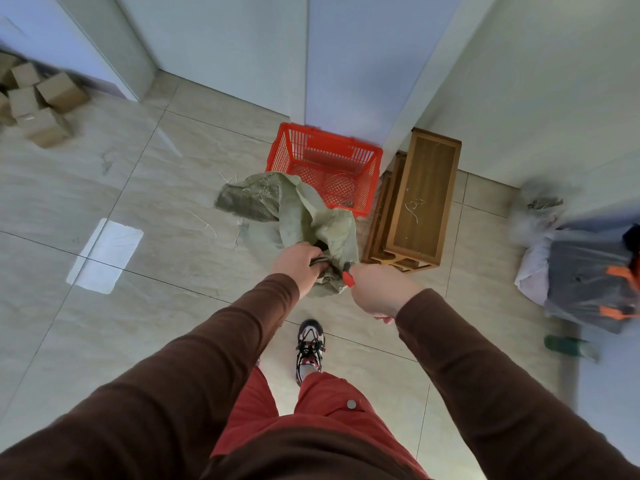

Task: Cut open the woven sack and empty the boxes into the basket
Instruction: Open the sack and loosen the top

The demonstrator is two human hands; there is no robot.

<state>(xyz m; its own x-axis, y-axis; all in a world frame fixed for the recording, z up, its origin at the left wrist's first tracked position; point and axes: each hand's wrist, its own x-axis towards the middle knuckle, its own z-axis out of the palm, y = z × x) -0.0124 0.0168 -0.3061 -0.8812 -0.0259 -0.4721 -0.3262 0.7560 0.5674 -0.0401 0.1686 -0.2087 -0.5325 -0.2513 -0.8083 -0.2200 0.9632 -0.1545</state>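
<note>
We see the tiled floor [145, 174] first — glossy beige stone. On it the woven sack [298, 209], grey-green and crumpled, stretches from our hands away toward the red plastic basket [277, 150], its far end lying over the basket's near rim. The basket is a lattice and holds no boxes. Our left hand [298, 268] grips the bunched sack neck; our right hand [377, 292] closes on a red-handled cutter [349, 277]. No writing is readable.
</note>
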